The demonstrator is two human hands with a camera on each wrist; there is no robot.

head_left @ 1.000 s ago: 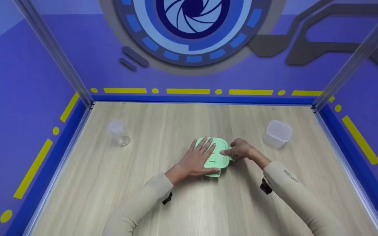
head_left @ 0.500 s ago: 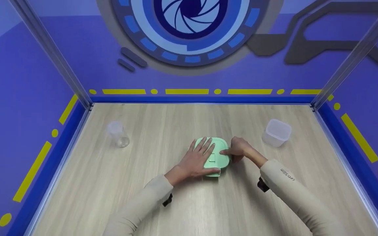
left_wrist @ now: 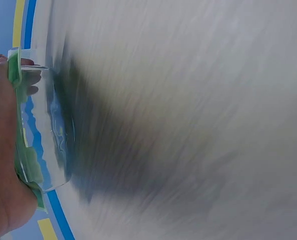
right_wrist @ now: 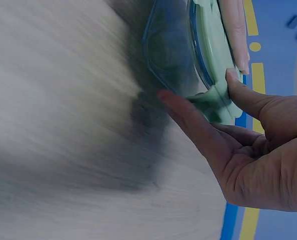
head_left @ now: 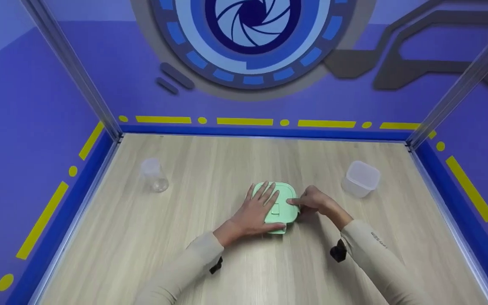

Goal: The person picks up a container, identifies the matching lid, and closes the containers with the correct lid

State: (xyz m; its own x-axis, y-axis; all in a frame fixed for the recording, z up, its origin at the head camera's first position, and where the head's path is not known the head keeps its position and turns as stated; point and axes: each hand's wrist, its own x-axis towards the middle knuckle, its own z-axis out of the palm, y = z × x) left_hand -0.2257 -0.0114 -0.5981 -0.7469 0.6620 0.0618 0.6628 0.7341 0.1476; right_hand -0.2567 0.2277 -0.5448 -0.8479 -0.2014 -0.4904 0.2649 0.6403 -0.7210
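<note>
A glass food container (right_wrist: 168, 45) with a light green snap lid (head_left: 287, 192) stands on the wooden table. My left hand (head_left: 252, 216) lies spread over the lid's left part, fingers straight, with the thumb along the front flap (head_left: 278, 231). At the lid's right edge, my right hand (head_left: 317, 201) has its thumb on top. In the right wrist view, the fingers of that hand bend beneath a green side flap (right_wrist: 213, 104), and the index finger reaches the glass wall. The left wrist view shows the clear glass side below the lid's rim.
To the left on the table (head_left: 210, 178) stands a small clear jar (head_left: 153, 174) with a whitish top. A translucent plastic tub (head_left: 361, 178) stands right of the right hand. Blue panels (head_left: 244, 106) border the table at the back and sides.
The right side flap, seen sticking out a second ago, is now hidden by the right hand in the head view. My left hand stays in place on the lid.
</note>
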